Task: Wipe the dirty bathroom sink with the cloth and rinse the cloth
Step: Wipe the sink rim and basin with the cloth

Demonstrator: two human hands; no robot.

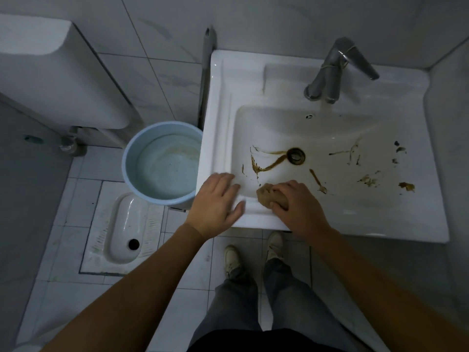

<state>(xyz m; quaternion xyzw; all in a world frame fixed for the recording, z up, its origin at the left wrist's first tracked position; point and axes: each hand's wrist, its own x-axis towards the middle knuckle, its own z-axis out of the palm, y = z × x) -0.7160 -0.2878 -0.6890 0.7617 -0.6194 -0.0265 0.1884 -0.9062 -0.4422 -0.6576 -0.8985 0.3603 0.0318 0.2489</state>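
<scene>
Sink [220,102], white ceramic, square basin, streaked with brown stains [269,163] round the drain [295,155] and across its right side. Right hand [297,207] grips a bunched tan cloth [265,195] on the basin's near-left slope. Left hand [215,201] lies flat, fingers straight, on the front-left rim. Chrome tap [335,69] at back; pale blue plastic bucket [127,158] on the floor to the left.

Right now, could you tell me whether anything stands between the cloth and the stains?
Nothing visible does. The right hand holds the cloth at the sink's near edge; only bare porcelain separates it from the brown streaks. The left hand rests aside on the rim.
</scene>
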